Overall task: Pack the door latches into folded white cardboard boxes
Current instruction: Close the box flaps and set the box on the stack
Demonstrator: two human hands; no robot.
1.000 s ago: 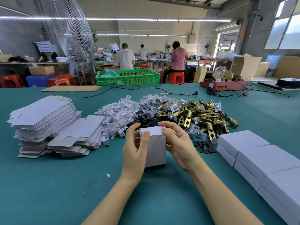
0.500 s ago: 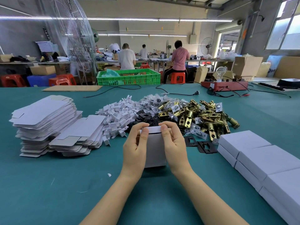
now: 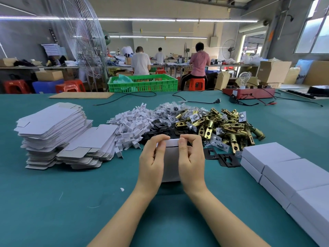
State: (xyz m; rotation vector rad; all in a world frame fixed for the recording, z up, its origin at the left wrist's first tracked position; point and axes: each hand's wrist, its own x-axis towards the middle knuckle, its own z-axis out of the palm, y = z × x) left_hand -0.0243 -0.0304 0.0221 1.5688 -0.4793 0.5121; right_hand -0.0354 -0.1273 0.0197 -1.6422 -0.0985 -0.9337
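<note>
Both hands, left hand (image 3: 151,158) and right hand (image 3: 191,157), pinch the upright white box (image 3: 171,157) at its top flap, fingers closed on it. Thin card looks light and crushable, so hold by the edges

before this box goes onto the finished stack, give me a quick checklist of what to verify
1. Both hands on the box: ok. The left hand and right hand grip the white box from either side.
2. Box upright on the table: ok.
3. Top flap pressed down: ok; whether it is fully tucked, cannot tell, fingers cover its ends.
4. Latch inside: cannot tell, box is closed.
5. Room on the finished boxes at right: ok, their tops are bare.
6. Loose black plates in the path to the stack: not ok, they lie between.
</note>
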